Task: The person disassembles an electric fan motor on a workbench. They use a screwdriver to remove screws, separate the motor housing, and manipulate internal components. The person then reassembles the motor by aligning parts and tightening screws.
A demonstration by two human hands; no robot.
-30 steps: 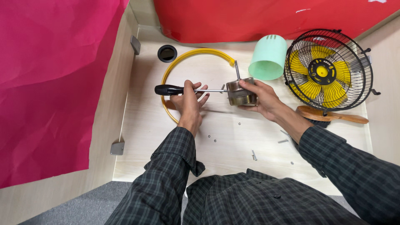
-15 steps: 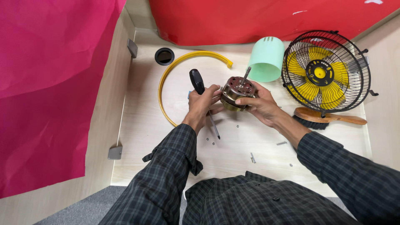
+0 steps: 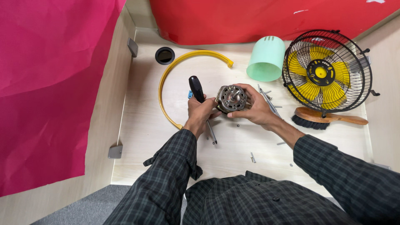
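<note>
In the head view, the left hand (image 3: pixel 200 109) is closed around a screwdriver with a black handle (image 3: pixel 196 88); the handle points up and away from the person, and the thin metal shaft comes out below the hand and lies toward the pale wooden bench (image 3: pixel 141 129). The right hand (image 3: pixel 254 106) grasps a small round grey metal fan motor (image 3: pixel 231 98) from its right side, with its face and short centre shaft turned up to the camera; the left fingertips also touch the motor's left edge. The motor is held just above the bench, near its middle, between both hands. Left of the hands lies a curved yellow plastic ring piece (image 3: pixel 166 83), and beyond it a black round hole cover (image 3: pixel 165 55). On the right stands a black wire fan cage with yellow blades (image 3: pixel 327 71), with a mint green plastic housing (image 3: pixel 266 63) beside it and a wooden brush with black bristles (image 3: pixel 329 118) below it. Several small loose screws (image 3: pixel 252 157) lie on the bench near the person. I judge the step in hand is inspecting and turning the motor while the tool is parked in the palm. The next move would call for bringing the screwdriver tip around to a screw on the motor face while the right hand keeps the body steady.
</note>
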